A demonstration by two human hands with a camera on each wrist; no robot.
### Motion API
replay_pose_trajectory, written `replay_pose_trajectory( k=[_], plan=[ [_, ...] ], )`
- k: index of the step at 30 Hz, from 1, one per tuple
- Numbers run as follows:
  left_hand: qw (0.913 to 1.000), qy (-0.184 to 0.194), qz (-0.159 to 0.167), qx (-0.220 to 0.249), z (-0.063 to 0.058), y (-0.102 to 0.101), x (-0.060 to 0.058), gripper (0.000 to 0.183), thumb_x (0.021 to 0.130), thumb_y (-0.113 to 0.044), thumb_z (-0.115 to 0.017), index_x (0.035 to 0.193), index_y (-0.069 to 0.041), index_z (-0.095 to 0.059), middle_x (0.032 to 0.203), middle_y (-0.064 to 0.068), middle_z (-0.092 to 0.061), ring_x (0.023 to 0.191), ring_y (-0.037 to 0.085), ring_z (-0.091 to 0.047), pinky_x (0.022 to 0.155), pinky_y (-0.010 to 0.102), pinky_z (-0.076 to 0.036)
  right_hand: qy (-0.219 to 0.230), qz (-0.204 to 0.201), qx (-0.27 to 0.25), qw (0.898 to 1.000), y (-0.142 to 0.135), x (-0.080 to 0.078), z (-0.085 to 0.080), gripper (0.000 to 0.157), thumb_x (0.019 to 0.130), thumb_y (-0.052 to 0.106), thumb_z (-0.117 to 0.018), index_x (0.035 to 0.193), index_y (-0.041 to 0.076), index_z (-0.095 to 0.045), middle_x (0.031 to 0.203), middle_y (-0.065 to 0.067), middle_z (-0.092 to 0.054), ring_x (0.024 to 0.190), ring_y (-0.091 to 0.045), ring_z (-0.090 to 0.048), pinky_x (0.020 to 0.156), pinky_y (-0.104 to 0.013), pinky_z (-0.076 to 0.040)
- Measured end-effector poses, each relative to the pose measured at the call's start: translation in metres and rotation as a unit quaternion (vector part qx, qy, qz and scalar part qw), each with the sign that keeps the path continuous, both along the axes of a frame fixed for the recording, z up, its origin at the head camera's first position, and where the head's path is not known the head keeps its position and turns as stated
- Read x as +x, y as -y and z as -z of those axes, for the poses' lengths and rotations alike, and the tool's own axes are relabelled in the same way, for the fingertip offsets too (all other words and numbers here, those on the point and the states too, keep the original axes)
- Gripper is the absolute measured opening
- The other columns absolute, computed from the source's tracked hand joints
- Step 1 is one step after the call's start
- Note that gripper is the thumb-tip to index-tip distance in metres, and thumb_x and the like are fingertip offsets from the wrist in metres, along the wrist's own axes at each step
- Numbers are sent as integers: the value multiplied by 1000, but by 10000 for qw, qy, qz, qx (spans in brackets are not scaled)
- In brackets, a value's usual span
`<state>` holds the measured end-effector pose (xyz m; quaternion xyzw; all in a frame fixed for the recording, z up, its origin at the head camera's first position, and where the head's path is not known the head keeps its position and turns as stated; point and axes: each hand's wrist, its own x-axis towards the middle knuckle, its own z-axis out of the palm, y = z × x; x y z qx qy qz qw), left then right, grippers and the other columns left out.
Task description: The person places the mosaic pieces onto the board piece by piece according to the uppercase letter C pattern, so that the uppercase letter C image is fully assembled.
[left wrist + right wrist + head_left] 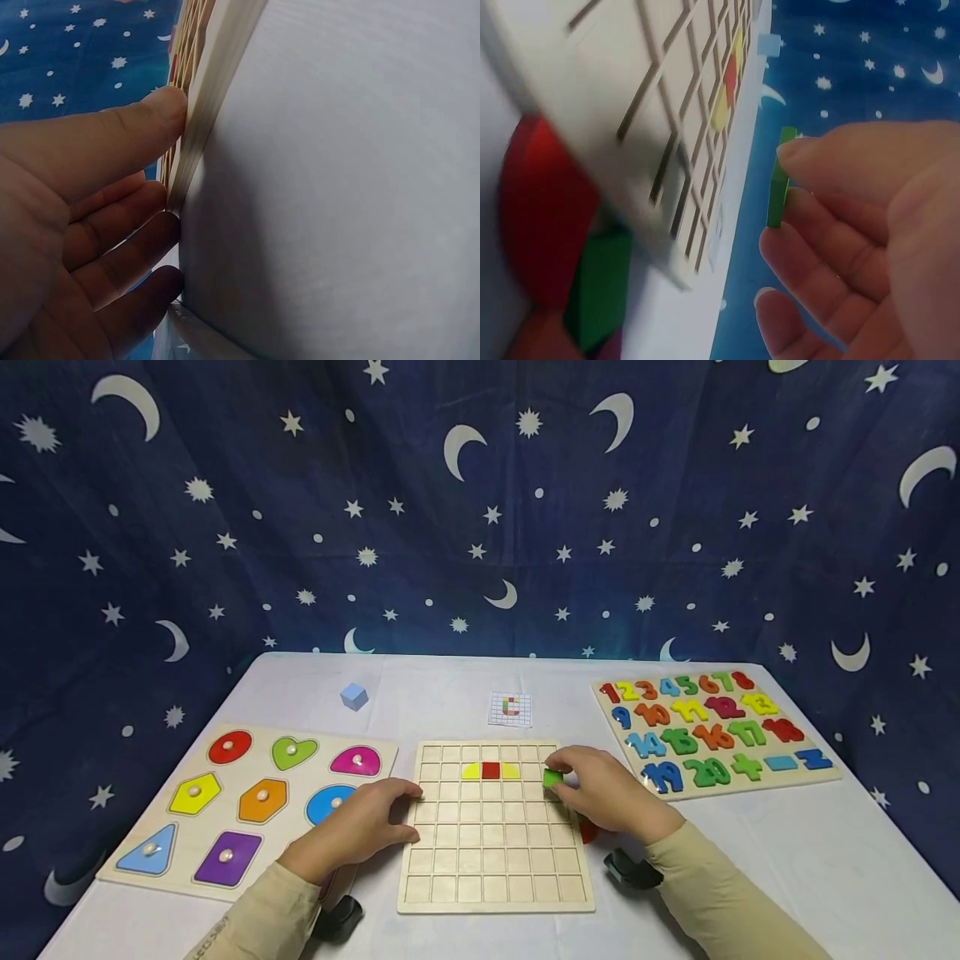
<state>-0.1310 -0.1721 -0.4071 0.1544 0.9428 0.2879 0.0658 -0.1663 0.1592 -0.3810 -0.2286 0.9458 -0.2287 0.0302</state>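
A small green block is pinched between the thumb and fingers of the right hand, over the right edge of a wooden grid board, near its upper corner. In the right wrist view a gap shows between the block and the board's surface. The left hand grips nothing; its thumb and fingers are spread apart, with the tips at the board's left edge.

Near the top of the grid, a red square sits between a rounded yellow piece on its left and a second yellow piece on its right, all in one row. Beside the board's right edge, partly hidden below the right hand, lies a red piece with a curved side; the right wrist view shows a green piece next to it.

Beyond the board, a card with a coloured pattern on a grid lies on the white tablecloth. A light blue cube stands farther left. At the left is a shape puzzle with knobbed pieces, partly covered by the left arm; at the far right is a number puzzle. A dark blue curtain with moons and stars hangs behind.
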Motion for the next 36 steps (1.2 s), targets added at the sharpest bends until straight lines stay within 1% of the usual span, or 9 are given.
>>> replay_pose_trajectory(
  k=[5, 13, 18, 24, 29, 36],
  plan=[
    [10000, -32, 42, 1, 0, 0, 0, 48, 76, -12, -88, 118, -3, -67, 115, 3, -67, 116, 27, -60, 106, 45, -45, -108, -166, -21, 9998, 15, -1, -1, 25, 91, 13, -73, 114, 6, -68, 112, -5, -68, 106, -23, -64, 97, -44, -52],
    [10000, -25, 77, 28, -2, 1, 2, 48, 75, -13, -89, 117, -3, -67, 114, 3, -68, 114, 27, -60, 105, 46, -46, -299, -620, -115, 9976, 40, -5, 0, 22, 90, 12, -73, 111, 6, -68, 110, -5, -69, 102, -21, -63, 95, -42, -52],
    [9999, -63, 140, 41, -3, 2, 2, 48, 75, -13, -89, 117, -3, -67, 114, 3, -68, 114, 27, -61, 104, 46, -46, -297, -883, -176, 9955, 53, -8, 3, 21, 91, 12, -72, 110, 5, -68, 110, -5, -69, 102, -21, -64, 95, -40, -53],
    [10000, -39, 74, 34, -1, 2, 2, 48, 75, -13, -89, 117, -3, -67, 114, 3, -68, 115, 27, -60, 105, 46, -46, -280, -1115, -263, 9930, 65, -11, 6, 19, 92, 11, -70, 109, 5, -68, 108, -4, -69, 101, -20, -64, 94, -39, -52],
    [10000, -25, 71, 26, 0, 2, 1, 48, 75, -13, -89, 117, -3, -67, 114, 3, -68, 114, 27, -60, 105, 45, -46, -424, -1189, -202, 9918, 74, -13, 9, 20, 92, 12, -70, 110, 4, -69, 106, -4, -70, 99, -19, -64, 92, -38, -53],
    [9999, -34, 103, 6, -1, 2, 0, 48, 75, -13, -89, 117, -3, -67, 114, 3, -68, 114, 27, -60, 105, 46, -46, -331, -1250, -2, 9916, 83, -16, 11, 19, 93, 13, -69, 111, 5, -68, 104, -4, -69, 96, -18, -63, 90, -38, -53]
  ],
)
